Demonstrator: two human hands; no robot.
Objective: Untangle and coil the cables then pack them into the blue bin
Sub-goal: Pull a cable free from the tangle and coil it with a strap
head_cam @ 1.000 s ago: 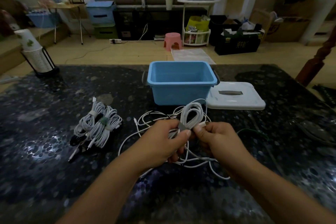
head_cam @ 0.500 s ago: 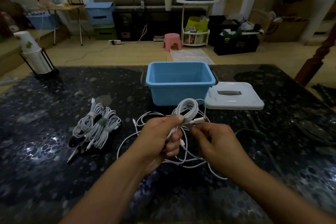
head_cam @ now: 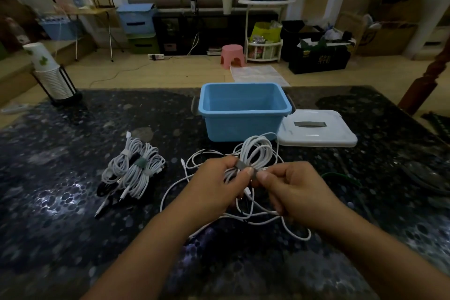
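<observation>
Both forearms reach in from the near edge over the dark speckled table (head_cam: 60,214) and meet at the middle. The left hand (head_cam: 209,190) is turned palm inward, its fingers curled round the waist of a white coil (head_cam: 255,151), thumb tip pressed on a grey strap (head_cam: 243,165) that crosses the coil. The right hand (head_cam: 294,190) faces it, fingers curled, thumb and forefinger pinching the strap's free end just beside the left thumb. The coil's loops stand up above the two hands. Under and around the hands lies a loose tangle (head_cam: 194,161) of white cable on the table, with one loop trailing out near the right wrist. To the left, well apart from the hands, lies a pile of tied coils (head_cam: 136,170), white with a black one beneath. Beyond the held coil stands the blue bin (head_cam: 243,126), open, nothing visible in it. Its white lid (head_cam: 316,131) lies flat just to the bin's right. At the far left edge of the table stands a rack of paper cups (head_cam: 52,78).
</observation>
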